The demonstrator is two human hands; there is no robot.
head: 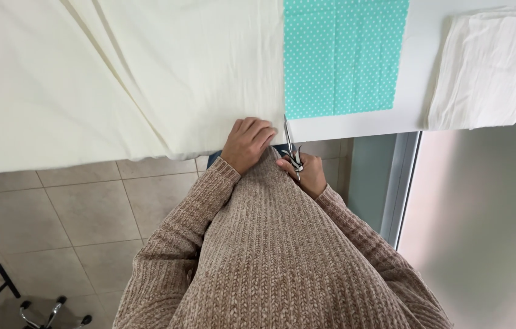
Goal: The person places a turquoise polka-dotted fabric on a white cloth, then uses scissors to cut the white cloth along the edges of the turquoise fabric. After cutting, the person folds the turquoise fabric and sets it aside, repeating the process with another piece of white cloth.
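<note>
1. The left hand (247,143) lies palm down on the near edge of a large cream fabric (117,79), fingers spread and flat; it pins the cloth and grasps nothing.
2. The right hand (306,172) is clenched around the handles of a pair of scissors (291,146), which carry a black-and-white pattern at the grip.
3. The scissors point away from the person, with the blades at the table's near edge, just beside the fingertips of the left hand. Whether the blades are parted cannot be told at this size.
4. The blades sit where the cream fabric meets a turquoise fabric with white dots (343,55), along the seam line between the two.
5. The cream fabric covers most of the white table (419,73) on the left and hangs over the near edge, with long folds running diagonally across it.
6. The turquoise piece lies flat, its near edge close to the table's rim and its right edge cut in a zigzag.
7. A folded white cloth (489,67) rests at the right end of the table, well apart from both hands, and slightly overhangs the edge.
8. Both arms wear a ribbed beige sweater (270,256), which fills the lower middle of the view.
9. Beige floor tiles (56,219) show below the table on the left, with black chair legs and castors (26,307) in the bottom corner.
</note>
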